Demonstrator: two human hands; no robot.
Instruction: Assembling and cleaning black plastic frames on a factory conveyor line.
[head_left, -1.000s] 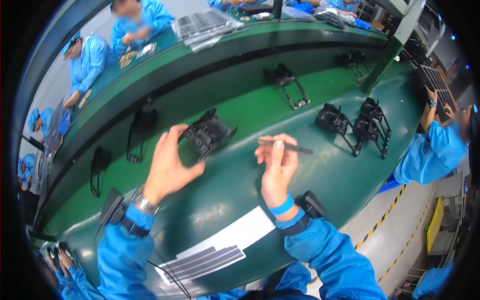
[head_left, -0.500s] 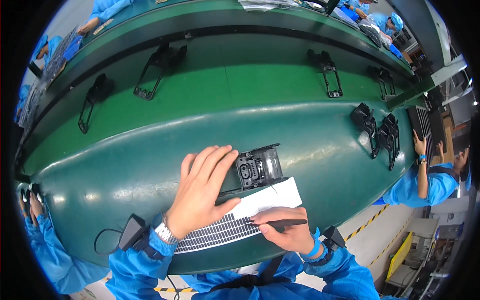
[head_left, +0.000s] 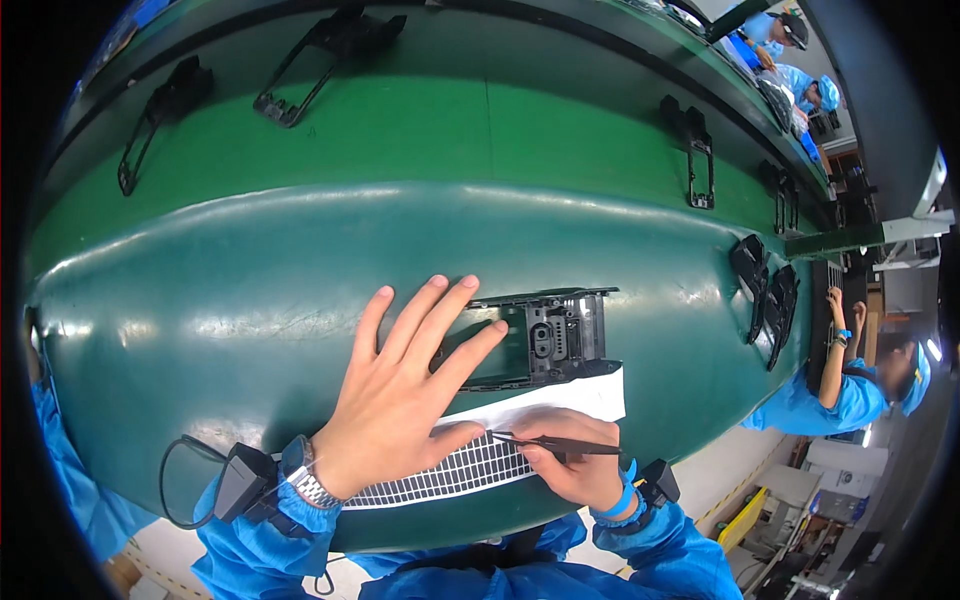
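Note:
My left hand (head_left: 405, 400) lies with fingers spread over the left part of a black plastic frame (head_left: 565, 340), its thumb on a white sheet (head_left: 600, 395) with rows of small black rectangular stickers (head_left: 440, 474). The index fingertip is over the frame's opening; the hand hides the frame's left end. In my right hand (head_left: 580, 465) is a pair of black tweezers (head_left: 565, 444), gripped pointing left. Their tips are at the sticker rows, right beside my left thumb. The sheet lies along the near side of the frame.
Two black plastic parts (head_left: 765, 300) lie at the table's right. Several black frames (head_left: 700, 160) stand along the far green surface. A co-worker (head_left: 840, 395) in blue is at the right; a blue sleeve (head_left: 85, 460) shows at the left. A cable (head_left: 175, 470) loops by my left wrist.
The view has shifted. The tweezers' tips have moved left along the stickers to my left thumb. My left index finger now reaches over the frame's opening, and more of the frame shows.

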